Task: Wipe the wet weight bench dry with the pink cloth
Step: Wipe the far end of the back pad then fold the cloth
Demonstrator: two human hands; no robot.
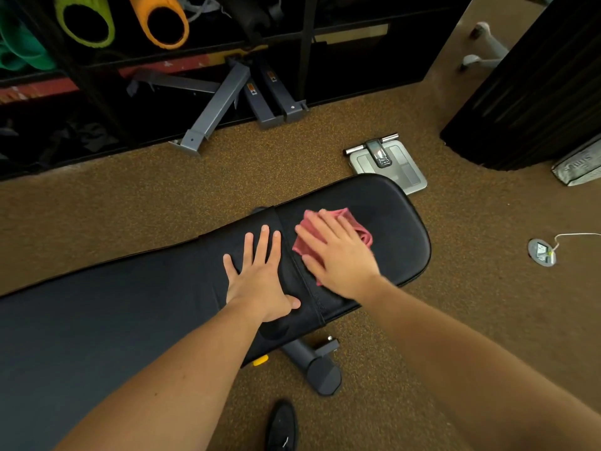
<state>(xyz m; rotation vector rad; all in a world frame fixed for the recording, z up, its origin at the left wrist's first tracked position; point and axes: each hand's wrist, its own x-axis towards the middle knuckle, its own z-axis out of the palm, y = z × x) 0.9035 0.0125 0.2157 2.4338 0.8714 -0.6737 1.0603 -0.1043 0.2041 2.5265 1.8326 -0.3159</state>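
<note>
- Right hand (pixel 338 255) flat, fingers spread, pressing pink cloth (pixel 353 227) onto the weight bench (pixel 396 229) seat pad
- left hand (pixel 260 271) at its 9 o'clock, splayed flat on the pad, holding nothing

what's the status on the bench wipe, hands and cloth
Right hand flat, pressing pink cloth on bench seat pad. Left hand flat, bracing beside the pad seam. Nothing in the way.

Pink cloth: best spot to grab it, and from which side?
Probably the bunched folds at the far right edge of the pink cloth, coming from above. That part stands raised and uncovered, while the right hand lies flat over the rest, pressing it onto the weight bench. The left hand rests flat on the pad beside it.
</note>
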